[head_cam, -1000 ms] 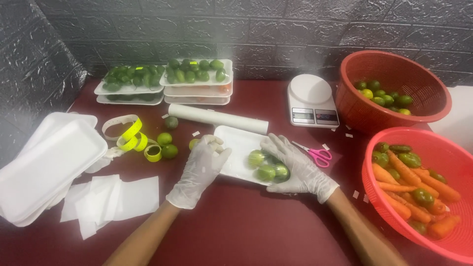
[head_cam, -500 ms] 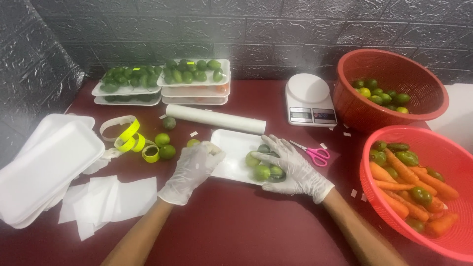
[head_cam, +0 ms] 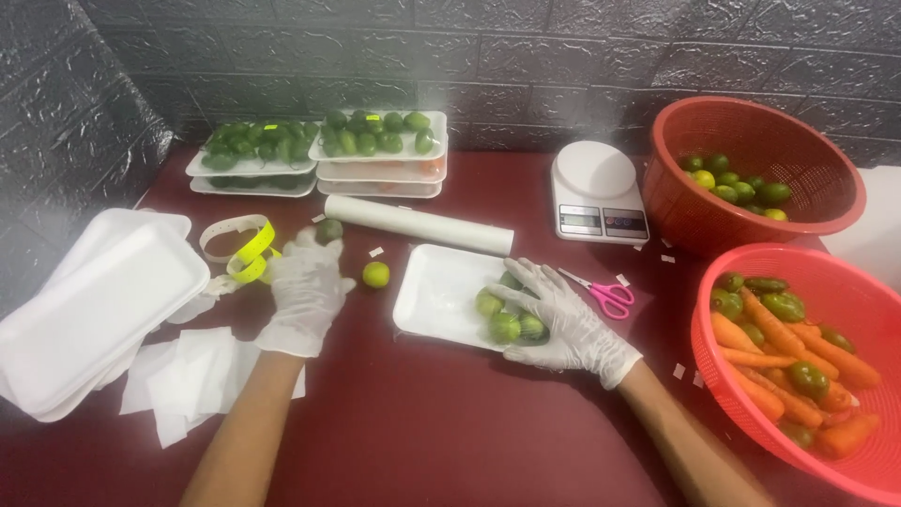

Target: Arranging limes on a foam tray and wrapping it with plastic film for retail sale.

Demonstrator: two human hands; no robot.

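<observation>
Left hand (head_cam: 305,293) rests flat on the desk (head_cam: 422,422) beside a lime (head_cam: 376,274); right hand (head_cam: 558,314) cups limes (head_cam: 505,319) on a white foam tray (head_cam: 441,291).

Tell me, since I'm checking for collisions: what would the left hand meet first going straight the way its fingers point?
Probably the dark green lime just past the left hand; depth is unclear.

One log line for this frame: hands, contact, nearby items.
left hand: over loose limes, grip hidden | right hand: cupping limes on tray | white foam tray | pink scissors beside right hand
</observation>
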